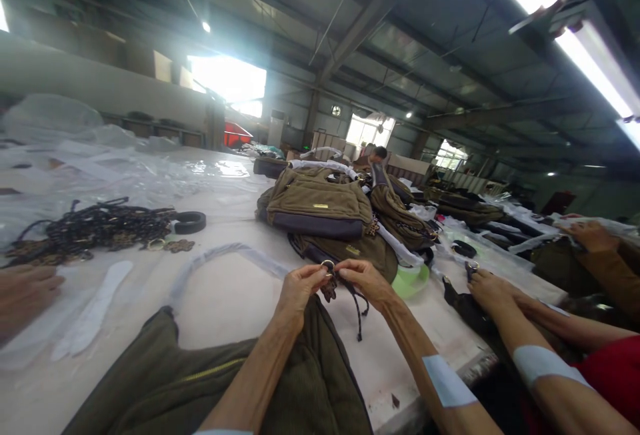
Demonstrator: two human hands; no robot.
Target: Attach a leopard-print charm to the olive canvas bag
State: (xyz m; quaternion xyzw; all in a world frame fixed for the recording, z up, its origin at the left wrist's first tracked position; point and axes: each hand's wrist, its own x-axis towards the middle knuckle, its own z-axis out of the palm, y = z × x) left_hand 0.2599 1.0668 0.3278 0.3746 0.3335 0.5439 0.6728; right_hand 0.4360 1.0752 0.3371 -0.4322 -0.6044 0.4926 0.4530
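Just above an olive-green handbag (200,381) with a gold zipper, both my hands are pinched close together. My left hand (297,291) grips a small metal ring (327,264) between thumb and fingertips. From the ring hangs a brown flower-shaped bag charm (329,289). My right hand (367,281) pinches the dark piece beside the ring, its exact form hidden by the fingers. Black cord ends (359,318) dangle below that hand. The bag's wrapped handle (225,253) arches across the white table (230,298).
Finished-looking green bags (320,205) are piled ahead. A heap of black cords with charms (107,225) and a black tape roll (191,222) lie left. Another person's hand (27,298) is at far left; a co-worker's hands (493,291) work on the right. A green tape roll (411,281) sits nearby.
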